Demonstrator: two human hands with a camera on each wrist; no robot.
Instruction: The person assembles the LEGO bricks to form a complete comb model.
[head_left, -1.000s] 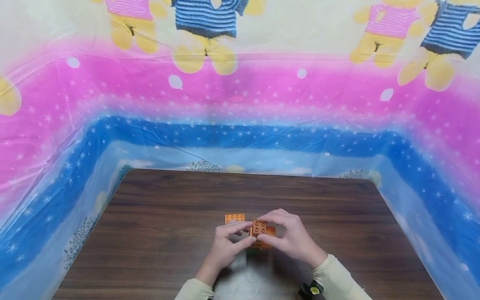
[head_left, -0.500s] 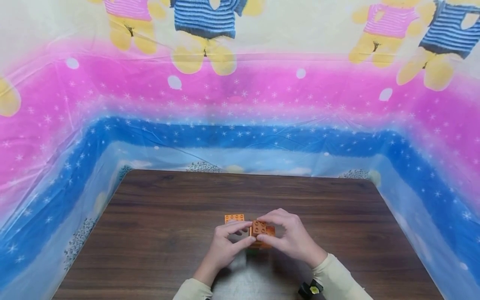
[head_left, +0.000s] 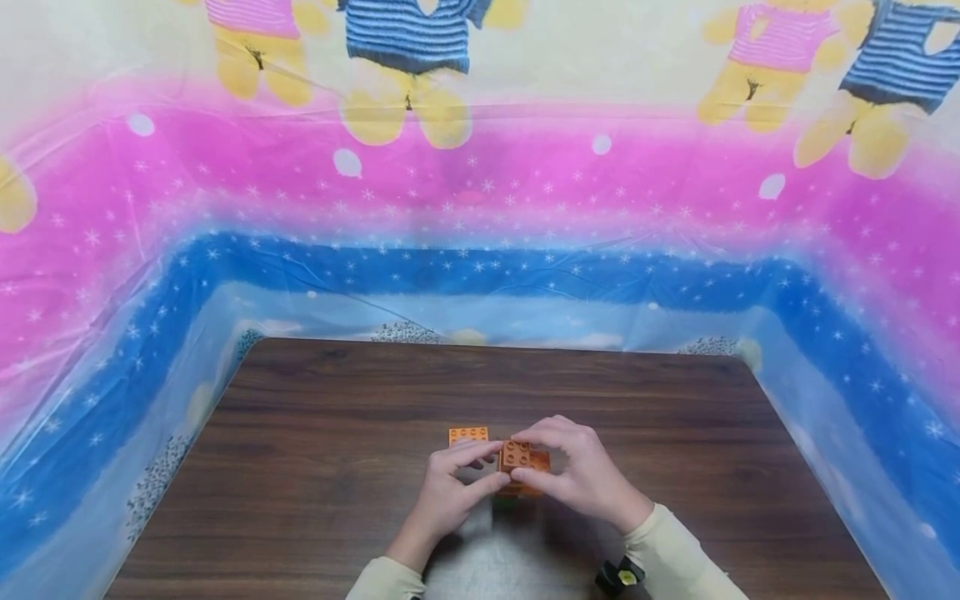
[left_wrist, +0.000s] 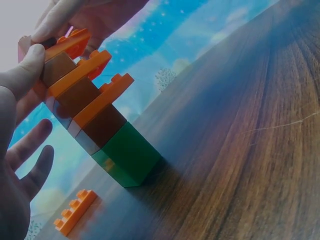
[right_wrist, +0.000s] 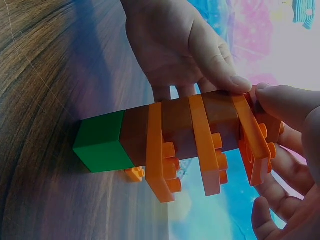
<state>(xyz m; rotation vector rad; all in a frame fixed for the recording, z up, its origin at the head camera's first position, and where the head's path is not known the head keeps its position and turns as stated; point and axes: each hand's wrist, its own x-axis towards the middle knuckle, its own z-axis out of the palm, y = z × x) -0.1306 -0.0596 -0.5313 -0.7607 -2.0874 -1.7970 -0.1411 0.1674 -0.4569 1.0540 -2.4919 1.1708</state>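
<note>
A tower of toy building blocks stands on the table, with a green block at its foot. Above that, brown bricks alternate with orange plates that jut out to one side. My left hand grips the tower near its top between thumb and fingers. At the very top, my right hand pinches a brown studded brick between thumb and fingers. That brick sits right over the uppermost orange plate; the fingers partly hide where they meet.
A loose orange plate lies on the dark wood table, behind the left hand in the head view. A printed cloth in pink and blue hangs around the table's far and side edges.
The right hand and the brown brick at the top have shifted very slightly to the left. The left hand keeps its grip on the tower.
</note>
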